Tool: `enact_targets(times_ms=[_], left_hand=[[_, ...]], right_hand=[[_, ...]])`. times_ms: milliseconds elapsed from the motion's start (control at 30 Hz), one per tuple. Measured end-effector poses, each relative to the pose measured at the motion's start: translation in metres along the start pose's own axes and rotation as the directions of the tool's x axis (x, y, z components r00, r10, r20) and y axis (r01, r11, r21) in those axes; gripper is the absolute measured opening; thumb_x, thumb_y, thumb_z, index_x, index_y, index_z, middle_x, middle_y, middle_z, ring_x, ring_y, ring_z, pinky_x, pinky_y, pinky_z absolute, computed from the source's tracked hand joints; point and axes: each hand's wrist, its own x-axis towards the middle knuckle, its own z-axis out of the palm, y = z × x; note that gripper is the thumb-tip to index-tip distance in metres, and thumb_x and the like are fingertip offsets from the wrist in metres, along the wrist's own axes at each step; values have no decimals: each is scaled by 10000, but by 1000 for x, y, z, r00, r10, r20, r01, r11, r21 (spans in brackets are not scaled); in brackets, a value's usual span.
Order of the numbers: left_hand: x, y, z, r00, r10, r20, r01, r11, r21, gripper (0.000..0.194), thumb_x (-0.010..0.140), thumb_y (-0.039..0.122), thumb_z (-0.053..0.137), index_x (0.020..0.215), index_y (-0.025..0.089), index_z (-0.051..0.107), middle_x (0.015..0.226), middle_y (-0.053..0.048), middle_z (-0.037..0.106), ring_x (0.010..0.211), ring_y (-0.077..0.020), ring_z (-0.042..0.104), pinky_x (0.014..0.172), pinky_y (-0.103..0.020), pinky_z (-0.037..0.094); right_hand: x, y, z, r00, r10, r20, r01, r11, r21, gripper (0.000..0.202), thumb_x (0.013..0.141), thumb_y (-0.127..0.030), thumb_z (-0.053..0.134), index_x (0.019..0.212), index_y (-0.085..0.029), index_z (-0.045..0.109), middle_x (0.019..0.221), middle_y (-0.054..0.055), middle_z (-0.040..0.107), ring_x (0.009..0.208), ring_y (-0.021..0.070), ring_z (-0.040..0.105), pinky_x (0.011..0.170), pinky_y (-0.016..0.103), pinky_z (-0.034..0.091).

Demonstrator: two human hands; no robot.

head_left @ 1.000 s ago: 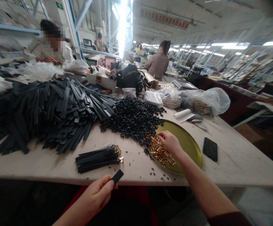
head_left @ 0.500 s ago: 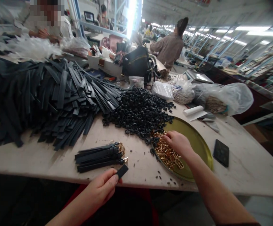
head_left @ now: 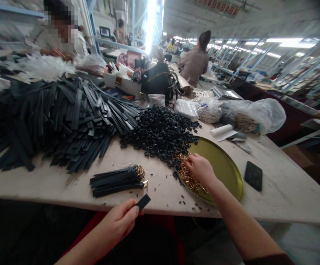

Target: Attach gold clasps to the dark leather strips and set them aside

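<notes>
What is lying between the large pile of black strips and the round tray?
In the head view, a heap of small black loops lies between the strips and the tray.

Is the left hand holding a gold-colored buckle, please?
No, the left hand holds a flat black strap, its squared end sticking out.

Single head-worn view from close beside the table (head_left: 284, 195), forward and down across its top.

Strip (head_left: 144, 202), in your left fingers (head_left: 133, 212): matt, smooth, leather-like. Fittings (head_left: 189, 179), at your right fingers (head_left: 192, 159): shiny, gold-toned metal. Tray (head_left: 222, 162), beneath them: smooth, metallic sheen. Worktop (head_left: 162, 198), between your fingers: matt. Bag (head_left: 273, 115), beyond your right fingers: glossy plastic.
</notes>
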Motion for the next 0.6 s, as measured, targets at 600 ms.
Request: enact_targets(times_ms=[600], left_hand=[[-11,25,15,892,379,-247,-322,916,240,250,796,379,505,851,140,554,668,29,525,605,-92,464,574,-199,360]], right_hand=[[-109,-129,-11,746,-410,525,-636,-205,744,183,714,-331,670,801,-176,627,759,-4,580,675,84,540,628,210,435]])
